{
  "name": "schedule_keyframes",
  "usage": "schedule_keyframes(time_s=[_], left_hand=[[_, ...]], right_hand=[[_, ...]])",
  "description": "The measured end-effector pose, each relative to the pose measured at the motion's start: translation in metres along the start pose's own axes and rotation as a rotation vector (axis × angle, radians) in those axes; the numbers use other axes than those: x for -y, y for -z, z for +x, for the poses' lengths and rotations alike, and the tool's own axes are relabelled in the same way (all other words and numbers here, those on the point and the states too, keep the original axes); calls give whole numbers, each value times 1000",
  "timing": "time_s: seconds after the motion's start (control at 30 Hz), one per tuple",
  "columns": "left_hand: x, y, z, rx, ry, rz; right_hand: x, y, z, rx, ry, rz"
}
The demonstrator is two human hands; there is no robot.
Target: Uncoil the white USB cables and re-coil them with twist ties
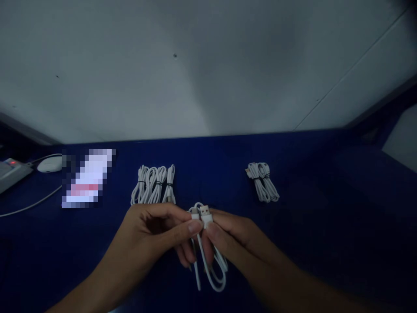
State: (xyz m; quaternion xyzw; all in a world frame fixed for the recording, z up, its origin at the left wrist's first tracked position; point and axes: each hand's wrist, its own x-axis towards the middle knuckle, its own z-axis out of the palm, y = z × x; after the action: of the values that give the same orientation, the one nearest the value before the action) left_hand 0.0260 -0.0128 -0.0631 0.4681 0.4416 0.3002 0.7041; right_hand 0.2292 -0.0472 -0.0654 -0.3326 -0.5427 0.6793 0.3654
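A white USB cable is held between both hands above the front of the blue table, its loops hanging below the fingers. My left hand pinches the smaller plug end between thumb and forefinger. My right hand grips the wider USB plug, whose metal tip points away from me. The two plugs are side by side at the thumbs. Just beyond my left hand lie several tied bundles of white cable. More tied white cable rests farther off to the right.
On the left a blurred-out lit screen lies on the blue table. Near it are a white rounded case, a power strip with a red light, and a white cord. A pale wall panel rises behind the table.
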Motion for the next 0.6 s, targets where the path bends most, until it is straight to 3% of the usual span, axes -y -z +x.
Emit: schedule_keyframes(time_s=[0.47, 0.6], left_hand=[[2, 3, 1, 16, -2, 28], [5, 2, -4, 74, -19, -9]], right_hand=[[1, 0, 1, -28, -1, 11], [-1, 0, -5, -135, -122, 8]])
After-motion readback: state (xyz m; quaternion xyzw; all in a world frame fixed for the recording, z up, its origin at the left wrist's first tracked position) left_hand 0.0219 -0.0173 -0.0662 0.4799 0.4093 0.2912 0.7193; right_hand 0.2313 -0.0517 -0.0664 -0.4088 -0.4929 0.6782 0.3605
